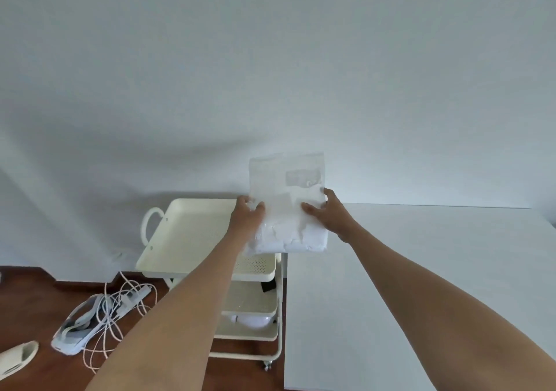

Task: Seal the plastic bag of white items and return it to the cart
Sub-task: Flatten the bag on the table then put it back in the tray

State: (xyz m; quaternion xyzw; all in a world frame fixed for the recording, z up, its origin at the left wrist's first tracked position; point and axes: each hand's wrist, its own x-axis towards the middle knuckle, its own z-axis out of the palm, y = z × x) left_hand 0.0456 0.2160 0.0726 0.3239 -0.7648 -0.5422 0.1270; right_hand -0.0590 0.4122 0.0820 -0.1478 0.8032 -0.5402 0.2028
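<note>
A clear plastic bag (288, 210) with white items in its lower half is held upright in the air, over the right edge of the cream cart's top tray (186, 234). My left hand (245, 214) grips the bag's left side, thumb across the front. My right hand (329, 213) grips its right side, thumb on the front and fingers behind. The bag's empty top part stands above both hands. I cannot tell whether its top edge is sealed.
The cart has lower shelves (252, 303) holding a few items. A white table (421, 285) stands directly right of the cart. On the wood floor at left lie tangled white cables with a power strip (120, 303), a grey-white bundle (76, 327) and a slipper (18, 357).
</note>
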